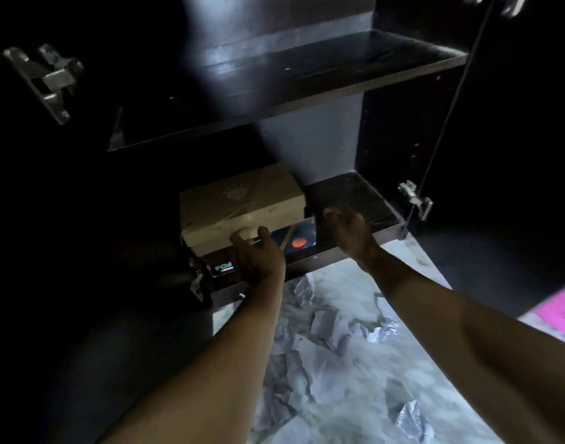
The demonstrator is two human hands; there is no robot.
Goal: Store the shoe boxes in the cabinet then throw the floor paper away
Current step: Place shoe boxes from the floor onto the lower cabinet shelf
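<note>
A tan cardboard shoe box (242, 200) lies on top of a dark glossy shoe box (298, 240) with teal lettering and an orange spot, both on the lower shelf (348, 200) of the dark open cabinet. My left hand (258, 254) rests against the front of the two boxes, fingers spread over their near edge. My right hand (348, 232) hovers just right of the boxes over the shelf's front edge, fingers loosely curled and holding nothing. Crumpled white paper (326, 328) lies scattered on the marbled floor below.
An upper shelf (322, 68) holds nothing. Open cabinet doors stand at both sides, with metal hinges at left (47, 78) and right (415, 198). A pink sheet (559, 309) lies at the right edge. More crumpled paper (412, 415) sits near the bottom.
</note>
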